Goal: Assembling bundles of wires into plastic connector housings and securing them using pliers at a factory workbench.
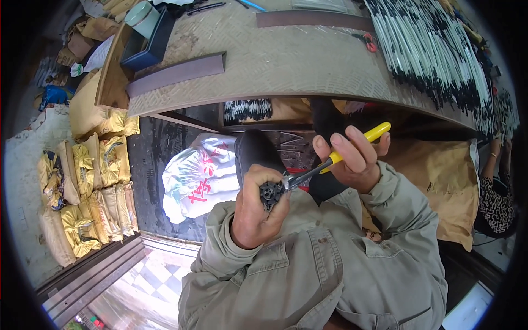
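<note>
Over my lap, my left hand [254, 213] is closed around a dark, round piece with a ridged, slotted end [270, 193]. The kind of piece is unclear, since my fingers cover its lower part. From the right, my right hand [355, 159] grips yellow-handled pliers [376, 132]. One yellow handle sticks up past the fingers, and the other is mostly hidden. The metal jaws of the pliers reach the right edge of the dark piece, close to my left fingertips. Whether the jaws pinch anything there is too small to tell.
A worktable [308, 60] spans the far side, with a large pile of thin metal rods with black ends [429, 49] and red-handled scissors [370, 42]. A white plastic bag [203, 176] lies left of my legs. Gold-wrapped packages [82, 176] are stacked farther left. Another person [498, 192] is at the right.
</note>
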Available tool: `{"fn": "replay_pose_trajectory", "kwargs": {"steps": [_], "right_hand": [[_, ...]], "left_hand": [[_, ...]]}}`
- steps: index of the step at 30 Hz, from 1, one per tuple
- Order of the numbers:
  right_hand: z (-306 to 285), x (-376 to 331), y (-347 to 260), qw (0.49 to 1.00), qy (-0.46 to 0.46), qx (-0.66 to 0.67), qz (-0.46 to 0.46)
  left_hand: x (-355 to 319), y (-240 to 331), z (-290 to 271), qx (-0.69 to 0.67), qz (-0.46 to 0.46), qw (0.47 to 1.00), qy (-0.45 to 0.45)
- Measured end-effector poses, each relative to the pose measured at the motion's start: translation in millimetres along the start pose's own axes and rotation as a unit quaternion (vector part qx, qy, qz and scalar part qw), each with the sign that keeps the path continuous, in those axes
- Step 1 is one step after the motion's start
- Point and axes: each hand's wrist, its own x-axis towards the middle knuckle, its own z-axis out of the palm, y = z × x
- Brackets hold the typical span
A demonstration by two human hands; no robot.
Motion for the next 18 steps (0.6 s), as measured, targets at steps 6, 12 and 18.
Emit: {"fn": "replay_pose_trajectory", "kwargs": {"steps": [6, 12, 18], "right_hand": [[-10.7, -6.4, -7.9, 0.99, -0.081, 0.111, 0.028], [-36.0, 29.8, 30.3, 0.929, -0.23, 0.281, -0.075], [-55.5, 61.9, 83.9, 0.565, -0.578, 0.589, -0.004]], "left_hand": [[-4.3, -1.5, -1.1, -0.009, -0.005, 1.0, 0.013], [-8.0, 2.0, -3.3, -0.062, -0.064, 0.996, 0.004], [0.8, 1.0, -0.6, -0.092, 0.027, 0.988, -0.119]]}}
